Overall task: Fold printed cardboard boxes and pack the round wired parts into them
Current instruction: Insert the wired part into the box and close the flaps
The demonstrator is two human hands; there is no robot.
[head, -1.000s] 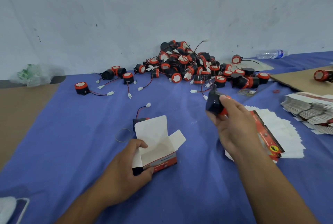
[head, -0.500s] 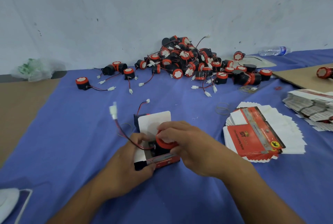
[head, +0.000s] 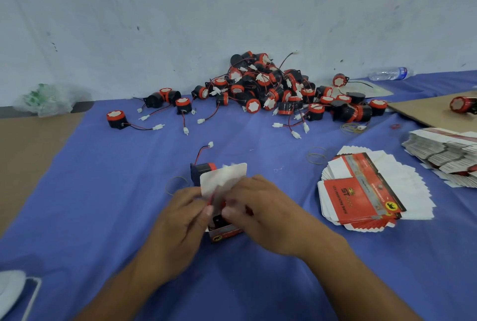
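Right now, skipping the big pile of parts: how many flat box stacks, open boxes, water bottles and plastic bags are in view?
Flat box stacks: 2
Open box: 1
Water bottle: 1
Plastic bag: 1
Total: 5

Illumination is even, diffuse and moderately bright, with a cool bluish cast; the source cannot be determined. Shadows are soft and faint, lying close under the forearms and under the pile of round parts (head: 268,88). Motion blur smears the fingers (head: 204,211) and the box (head: 224,177) between them. The stack of flat cartons (head: 361,191) reads sharp. Wide-angle distortion bows the table (head: 90,191) edge outward, and the corners are soft.
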